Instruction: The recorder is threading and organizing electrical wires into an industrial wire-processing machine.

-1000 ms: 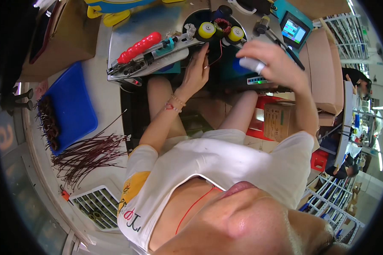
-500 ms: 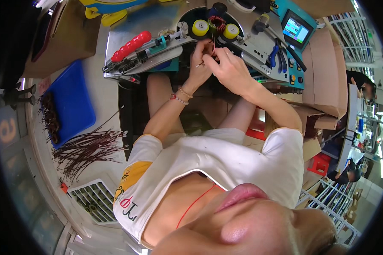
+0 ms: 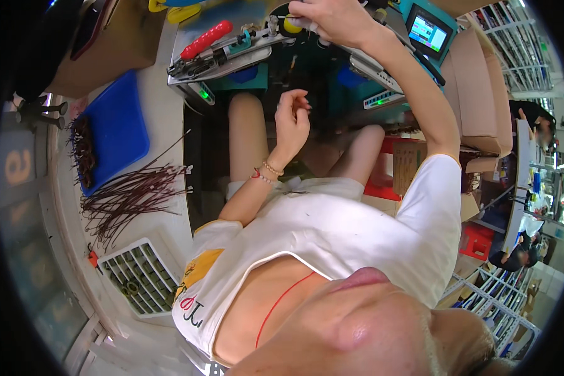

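My right hand [image 3: 332, 20] reaches over the winding machine at the top edge, beside a yellow roller [image 3: 292, 25]. Its fingers are pinched together, and whatever they hold is too small and too blurred to name. The hand covers much of the machine's middle, and the red-wound ring coil is not visible. Below the machine's front edge, above my lap, my left hand [image 3: 292, 122] hangs with loosely bent fingers, somewhat apart. Nothing shows in it, and it touches nothing. A red-handled toggle clamp [image 3: 207, 40] is mounted left of the rollers.
On the left-hand bench lie a blue tray [image 3: 120, 128] with dark wound coils, a bundle of dark red wires [image 3: 131, 200] and a white grille [image 3: 138, 276]. A lit control screen [image 3: 428, 34] and a cardboard box [image 3: 482, 94] stand on the right.
My hands have parted from below the rollers. The right rose over the machine; the left dropped back toward my lap. The indicator light under the clamp turned from red to green.
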Action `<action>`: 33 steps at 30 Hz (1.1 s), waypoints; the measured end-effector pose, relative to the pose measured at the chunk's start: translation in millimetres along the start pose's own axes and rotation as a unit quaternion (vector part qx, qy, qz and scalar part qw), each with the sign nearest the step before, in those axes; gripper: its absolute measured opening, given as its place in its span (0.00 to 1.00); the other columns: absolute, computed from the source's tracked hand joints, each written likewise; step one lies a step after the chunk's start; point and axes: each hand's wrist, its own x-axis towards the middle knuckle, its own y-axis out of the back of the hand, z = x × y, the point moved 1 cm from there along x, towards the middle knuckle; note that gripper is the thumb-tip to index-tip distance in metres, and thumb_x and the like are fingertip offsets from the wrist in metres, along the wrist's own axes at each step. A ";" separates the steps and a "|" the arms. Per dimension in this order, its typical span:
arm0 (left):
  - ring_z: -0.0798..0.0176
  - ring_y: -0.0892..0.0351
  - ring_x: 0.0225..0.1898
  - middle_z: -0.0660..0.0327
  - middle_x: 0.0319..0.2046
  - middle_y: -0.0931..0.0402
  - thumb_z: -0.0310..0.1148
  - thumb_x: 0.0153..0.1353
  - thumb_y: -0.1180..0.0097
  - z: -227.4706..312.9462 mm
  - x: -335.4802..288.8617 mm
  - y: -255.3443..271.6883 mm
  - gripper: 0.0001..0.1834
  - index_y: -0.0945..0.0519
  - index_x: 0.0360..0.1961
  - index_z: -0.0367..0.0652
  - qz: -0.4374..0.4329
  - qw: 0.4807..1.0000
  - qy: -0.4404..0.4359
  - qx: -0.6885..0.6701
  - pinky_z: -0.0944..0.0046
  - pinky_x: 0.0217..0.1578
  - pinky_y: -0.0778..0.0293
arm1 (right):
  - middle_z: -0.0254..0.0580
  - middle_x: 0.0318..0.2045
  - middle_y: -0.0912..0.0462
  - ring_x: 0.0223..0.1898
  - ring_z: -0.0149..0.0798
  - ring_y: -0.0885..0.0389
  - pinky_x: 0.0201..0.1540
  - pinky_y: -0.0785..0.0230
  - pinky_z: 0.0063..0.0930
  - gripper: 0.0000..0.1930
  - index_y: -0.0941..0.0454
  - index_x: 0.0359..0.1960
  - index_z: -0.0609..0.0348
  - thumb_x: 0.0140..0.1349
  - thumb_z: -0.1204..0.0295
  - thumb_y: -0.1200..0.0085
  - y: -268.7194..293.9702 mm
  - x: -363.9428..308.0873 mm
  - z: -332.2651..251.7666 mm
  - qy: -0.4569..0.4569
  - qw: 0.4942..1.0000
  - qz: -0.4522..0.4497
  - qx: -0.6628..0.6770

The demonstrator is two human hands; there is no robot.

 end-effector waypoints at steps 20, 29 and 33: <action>0.70 0.23 0.36 0.61 0.36 0.26 0.14 0.62 0.58 49.1 -1.1 43.7 0.12 0.28 0.43 0.37 0.100 0.988 -0.096 0.065 0.71 0.41 0.25 | 0.36 0.20 0.23 0.21 0.33 0.20 0.20 0.29 0.25 0.07 0.27 0.34 0.60 0.56 0.71 0.46 -18.7 2.9 -101.0 -0.009 0.994 -0.078 -0.081; 0.66 0.24 0.31 0.58 0.37 0.28 0.12 0.56 0.55 26.6 -24.8 23.6 0.11 0.26 0.38 0.35 0.057 0.991 -0.086 0.086 0.69 0.33 0.28 | 0.48 0.25 0.15 0.31 0.54 0.13 0.29 0.21 0.48 0.08 0.25 0.39 0.53 0.57 0.70 0.45 21.3 21.6 -32.2 -0.146 0.982 -0.073 0.092; 0.65 0.25 0.31 0.57 0.37 0.29 0.11 0.55 0.53 37.1 -10.6 18.4 0.13 0.25 0.38 0.37 0.037 0.976 -0.156 0.149 0.69 0.31 0.30 | 0.55 0.37 0.16 0.43 0.56 0.17 0.43 0.26 0.46 0.14 0.20 0.41 0.56 0.65 0.58 0.44 35.6 17.8 7.9 -0.288 0.903 -0.133 0.291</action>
